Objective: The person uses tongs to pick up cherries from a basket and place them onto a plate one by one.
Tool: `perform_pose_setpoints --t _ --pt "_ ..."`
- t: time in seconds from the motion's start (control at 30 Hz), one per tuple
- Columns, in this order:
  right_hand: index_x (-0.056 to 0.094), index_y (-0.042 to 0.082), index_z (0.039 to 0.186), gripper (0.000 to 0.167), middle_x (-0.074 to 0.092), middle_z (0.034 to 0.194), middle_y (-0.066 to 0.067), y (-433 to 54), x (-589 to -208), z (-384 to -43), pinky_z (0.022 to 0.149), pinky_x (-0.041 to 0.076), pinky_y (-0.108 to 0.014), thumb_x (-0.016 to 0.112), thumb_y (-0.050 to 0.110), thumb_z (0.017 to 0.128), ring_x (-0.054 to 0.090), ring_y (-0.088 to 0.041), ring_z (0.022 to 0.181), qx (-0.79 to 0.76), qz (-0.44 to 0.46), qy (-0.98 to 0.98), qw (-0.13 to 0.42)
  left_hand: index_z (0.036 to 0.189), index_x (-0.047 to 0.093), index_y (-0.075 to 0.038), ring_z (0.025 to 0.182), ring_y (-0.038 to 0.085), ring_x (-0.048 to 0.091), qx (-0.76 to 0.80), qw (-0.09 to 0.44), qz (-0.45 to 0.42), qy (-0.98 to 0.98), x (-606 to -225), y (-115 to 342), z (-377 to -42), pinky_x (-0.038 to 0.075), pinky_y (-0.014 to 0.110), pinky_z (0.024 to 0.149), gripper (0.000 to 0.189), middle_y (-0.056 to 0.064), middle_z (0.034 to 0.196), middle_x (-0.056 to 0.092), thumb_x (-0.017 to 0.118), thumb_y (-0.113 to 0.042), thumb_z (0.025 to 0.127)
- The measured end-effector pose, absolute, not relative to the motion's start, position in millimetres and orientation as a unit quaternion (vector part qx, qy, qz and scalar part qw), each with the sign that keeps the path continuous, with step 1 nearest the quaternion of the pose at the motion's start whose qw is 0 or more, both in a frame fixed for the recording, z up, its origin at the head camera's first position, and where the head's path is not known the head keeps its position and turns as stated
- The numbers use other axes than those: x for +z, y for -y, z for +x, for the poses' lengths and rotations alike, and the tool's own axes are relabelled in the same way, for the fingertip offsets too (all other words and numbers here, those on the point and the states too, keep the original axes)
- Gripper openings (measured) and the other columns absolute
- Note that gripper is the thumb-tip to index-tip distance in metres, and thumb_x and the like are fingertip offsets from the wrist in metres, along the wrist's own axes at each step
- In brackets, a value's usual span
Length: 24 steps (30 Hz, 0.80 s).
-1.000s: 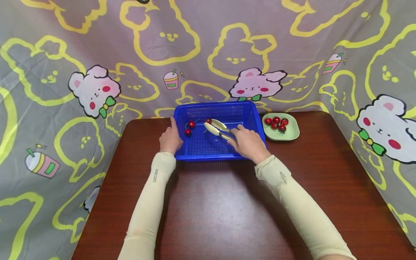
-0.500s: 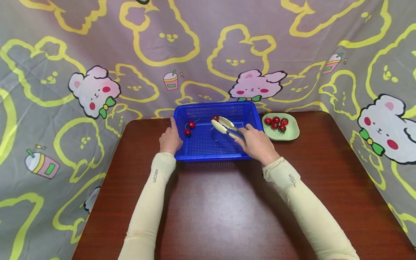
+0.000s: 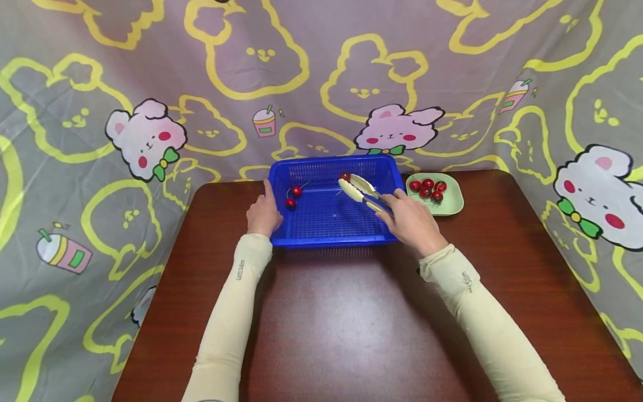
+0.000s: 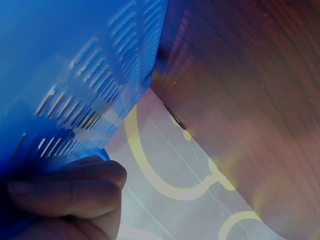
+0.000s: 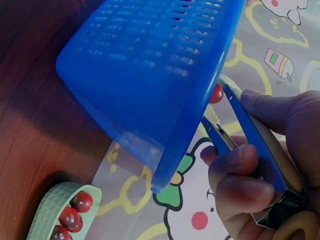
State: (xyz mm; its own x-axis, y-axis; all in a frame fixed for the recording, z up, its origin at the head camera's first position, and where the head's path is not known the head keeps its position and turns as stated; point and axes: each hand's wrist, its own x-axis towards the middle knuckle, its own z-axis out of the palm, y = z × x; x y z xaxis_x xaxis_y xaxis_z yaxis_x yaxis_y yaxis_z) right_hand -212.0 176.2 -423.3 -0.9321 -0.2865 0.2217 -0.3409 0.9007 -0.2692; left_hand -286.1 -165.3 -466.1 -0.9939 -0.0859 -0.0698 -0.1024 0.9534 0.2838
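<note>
Your right hand (image 3: pixel 413 220) holds cream-tipped metal tongs (image 3: pixel 352 191), with its fingers curled round the handles. The tong tips look closed on a round red cherry (image 3: pixel 344 176), ahead and left of those fingers, over the blue plastic basket with holes (image 3: pixel 326 242). Your left hand (image 3: pixel 264 215) grips the basket's left side, and two more red cherries (image 3: pixel 296 191) lie just right of its fingers. You seem to be at the carrying step. Next, you likely need to lift over the edge toward the pale green dish (image 3: pixel 454 201), right of your right fingers, squeezing gently.
</note>
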Motion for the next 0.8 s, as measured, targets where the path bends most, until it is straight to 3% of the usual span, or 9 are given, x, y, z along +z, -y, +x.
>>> perform_pose_setpoints --t 0.53,0.8 --pt "0.066 0.002 0.131 0.043 0.062 0.103 -0.019 -198 -416 -205 0.066 0.052 -0.058 0.07 0.03 0.099 0.064 -0.042 0.075 0.158 0.144 0.972 0.096 0.166 0.004 -0.005 0.103 0.05 0.066 0.151 0.027 -0.049 -0.987 -466 166 -286 0.053 0.062 0.096 0.102 0.031 0.138 0.057 0.072 -0.015 0.092" --pt "0.065 0.0 0.132 0.045 0.063 0.111 -0.021 -212 -413 -201 0.074 0.053 -0.059 0.07 0.029 0.098 0.064 -0.04 0.085 0.163 0.133 0.973 0.1 0.166 0.005 -0.006 0.103 0.05 0.066 0.15 0.027 -0.048 -0.987 -466 166 -287 0.053 0.061 0.095 0.101 0.031 0.137 0.057 0.072 -0.015 0.092"
